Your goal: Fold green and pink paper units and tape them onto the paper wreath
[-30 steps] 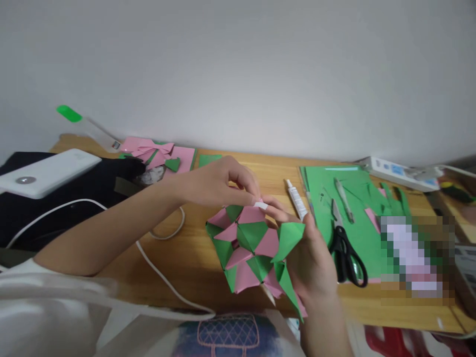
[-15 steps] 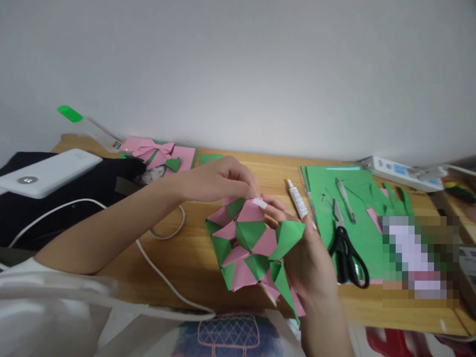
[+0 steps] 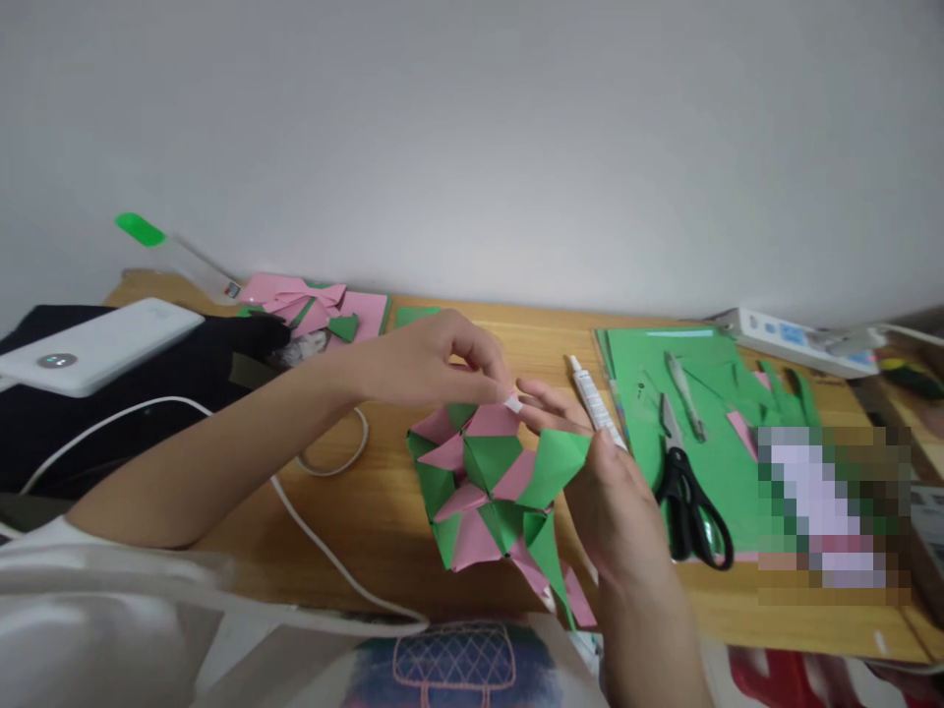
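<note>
A folded pink and green paper model (image 3: pixel 491 482) with many triangular faces sits in front of me above the wooden desk (image 3: pixel 383 511). My right hand (image 3: pixel 616 506) holds its right side, fingers curled behind a green point. My left hand (image 3: pixel 435 359) pinches a small white strip (image 3: pixel 513 402) at the model's top edge with thumb and forefinger. My right fingertips touch that same spot.
A white glue tube (image 3: pixel 592 398), black scissors (image 3: pixel 685 492) and a craft knife (image 3: pixel 684 382) lie by green paper sheets (image 3: pixel 700 413) on the right. Folded pink pieces (image 3: pixel 310 303) lie at the back left. A white power bank (image 3: pixel 95 344) and its cable (image 3: pixel 324 551) rest on the left.
The paper model has turned and dropped a little in my right hand. My left fingers have stayed pinched at its top edge, where the white strip now looks smaller.
</note>
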Demonstrator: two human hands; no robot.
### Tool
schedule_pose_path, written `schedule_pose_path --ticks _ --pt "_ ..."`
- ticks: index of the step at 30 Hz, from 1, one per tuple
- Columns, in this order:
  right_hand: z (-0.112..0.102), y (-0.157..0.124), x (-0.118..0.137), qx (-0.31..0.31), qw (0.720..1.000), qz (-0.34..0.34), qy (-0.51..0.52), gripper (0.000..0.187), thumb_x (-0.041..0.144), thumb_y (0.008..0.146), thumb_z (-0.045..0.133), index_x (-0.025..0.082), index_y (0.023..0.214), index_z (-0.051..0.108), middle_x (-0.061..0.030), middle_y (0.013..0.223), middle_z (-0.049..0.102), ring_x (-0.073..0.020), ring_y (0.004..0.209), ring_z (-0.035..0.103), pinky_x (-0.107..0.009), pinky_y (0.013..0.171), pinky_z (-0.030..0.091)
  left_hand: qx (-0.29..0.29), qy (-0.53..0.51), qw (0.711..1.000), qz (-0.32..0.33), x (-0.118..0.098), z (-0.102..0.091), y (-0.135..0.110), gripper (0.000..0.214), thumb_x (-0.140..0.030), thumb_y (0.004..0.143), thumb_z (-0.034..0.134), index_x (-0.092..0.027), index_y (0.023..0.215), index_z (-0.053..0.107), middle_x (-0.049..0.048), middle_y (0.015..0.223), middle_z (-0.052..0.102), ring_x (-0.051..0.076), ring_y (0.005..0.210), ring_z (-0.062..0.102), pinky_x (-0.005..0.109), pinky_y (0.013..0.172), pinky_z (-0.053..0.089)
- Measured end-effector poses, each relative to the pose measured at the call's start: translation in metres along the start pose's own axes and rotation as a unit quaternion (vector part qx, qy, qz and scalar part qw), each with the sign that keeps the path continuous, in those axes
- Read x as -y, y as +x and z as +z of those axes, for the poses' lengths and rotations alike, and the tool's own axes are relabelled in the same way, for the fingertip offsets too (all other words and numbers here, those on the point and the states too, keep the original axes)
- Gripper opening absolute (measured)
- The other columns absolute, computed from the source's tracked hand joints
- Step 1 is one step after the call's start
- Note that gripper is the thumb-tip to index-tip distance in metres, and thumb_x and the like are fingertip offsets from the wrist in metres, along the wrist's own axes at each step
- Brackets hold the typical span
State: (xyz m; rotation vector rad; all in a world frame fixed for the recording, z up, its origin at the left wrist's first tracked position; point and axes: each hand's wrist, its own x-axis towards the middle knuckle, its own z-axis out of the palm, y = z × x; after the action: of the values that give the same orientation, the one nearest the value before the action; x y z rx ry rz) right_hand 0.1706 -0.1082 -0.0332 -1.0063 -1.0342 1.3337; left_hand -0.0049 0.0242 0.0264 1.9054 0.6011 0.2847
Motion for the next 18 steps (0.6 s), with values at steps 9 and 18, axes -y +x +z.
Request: schedule_pose_path --ticks 9,18 --pt "-0.002 -0.002 0.018 0.038 0.988 -0.036 -0.144 0.031 0.04 0.099 0.042 0.044 0.124 0.06 0.0058 0.138 0.054 -0.0161 0.137 0.039 -0.035 0.114 0.034 -0.047 0.124 0.988 0.084 0.004 0.004 -0.003 0.015 -0.025 0.081 0.061 -0.015 0.074 0.071 0.0048 0.079 0.073 0.015 0.079 0.065 0.026 0.073 0.049" --pt "0.001 -0.001 0.037 0.016 0.899 -0.13 -0.418 0.029 0.027 0.098 0.044 0.023 0.077 0.063 -0.002 0.132 0.056 -0.0217 0.131 0.045 -0.044 0.109 0.032 -0.077 0.215 0.955 0.191 0.01 0.015 0.001 0.023 -0.024 0.084 0.059 -0.017 0.063 0.065 0.0016 0.07 0.071 0.014 0.071 0.061 0.028 0.072 0.044"
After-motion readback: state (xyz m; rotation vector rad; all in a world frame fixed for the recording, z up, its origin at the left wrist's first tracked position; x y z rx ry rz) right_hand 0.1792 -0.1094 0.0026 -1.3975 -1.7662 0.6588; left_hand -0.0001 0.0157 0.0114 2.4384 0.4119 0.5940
